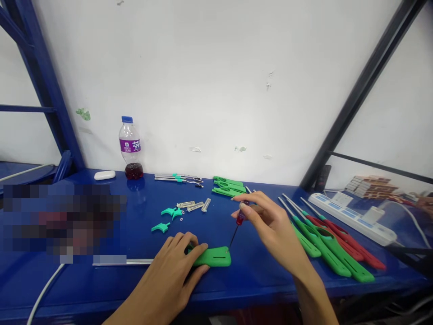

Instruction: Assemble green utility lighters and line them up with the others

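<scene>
My left hand (pixel 176 271) is closed round a green handle (pixel 218 257) lying near the front of the blue table, with a silver rod (pixel 138 262) reaching out to the left. In my right hand (pixel 267 221) is a red screwdriver (pixel 240 218), pinched at its grip and tilted. Its thin shaft points down to the right end of the green handle, where the tip meets or nearly meets a small spot. Turquoise trigger pieces (pixel 160 227) and clear parts (pixel 195 206) lie behind my left hand.
Green shells (pixel 229 190) and metal rods (pixel 169 178) lie by the wall. Finished-looking green (pixel 333 248) and red (pixel 360 246) lighters and a white power strip (pixel 355 219) are on the right. A bottle (pixel 130 149) and white case (pixel 104 175) stand back left.
</scene>
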`<state>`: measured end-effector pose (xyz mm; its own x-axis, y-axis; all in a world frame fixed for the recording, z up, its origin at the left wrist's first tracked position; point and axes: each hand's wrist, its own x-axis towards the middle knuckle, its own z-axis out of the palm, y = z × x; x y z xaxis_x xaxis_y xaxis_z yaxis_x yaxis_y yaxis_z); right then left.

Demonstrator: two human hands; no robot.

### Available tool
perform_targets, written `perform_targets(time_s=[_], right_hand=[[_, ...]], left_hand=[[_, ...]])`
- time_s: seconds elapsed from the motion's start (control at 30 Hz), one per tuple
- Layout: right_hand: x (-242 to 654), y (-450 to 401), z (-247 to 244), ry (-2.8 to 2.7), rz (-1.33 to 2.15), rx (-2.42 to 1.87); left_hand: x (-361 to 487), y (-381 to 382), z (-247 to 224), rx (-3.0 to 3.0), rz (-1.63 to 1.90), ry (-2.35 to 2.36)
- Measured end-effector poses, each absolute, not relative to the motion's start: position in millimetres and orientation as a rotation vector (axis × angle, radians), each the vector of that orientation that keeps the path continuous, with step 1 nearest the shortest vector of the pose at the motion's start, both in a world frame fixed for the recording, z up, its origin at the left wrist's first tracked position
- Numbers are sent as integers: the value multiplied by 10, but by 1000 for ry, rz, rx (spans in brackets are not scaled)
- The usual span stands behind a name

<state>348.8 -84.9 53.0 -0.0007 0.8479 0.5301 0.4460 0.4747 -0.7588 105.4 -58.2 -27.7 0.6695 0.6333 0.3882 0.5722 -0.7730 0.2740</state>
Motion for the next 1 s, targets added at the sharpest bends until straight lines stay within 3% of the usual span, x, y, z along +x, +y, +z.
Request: perform_targets(time_s=[1.0], right_hand=[[3428, -838, 480, -1638, 460, -1098]], left_hand=[[1051, -601, -289, 2733, 709, 1017]])
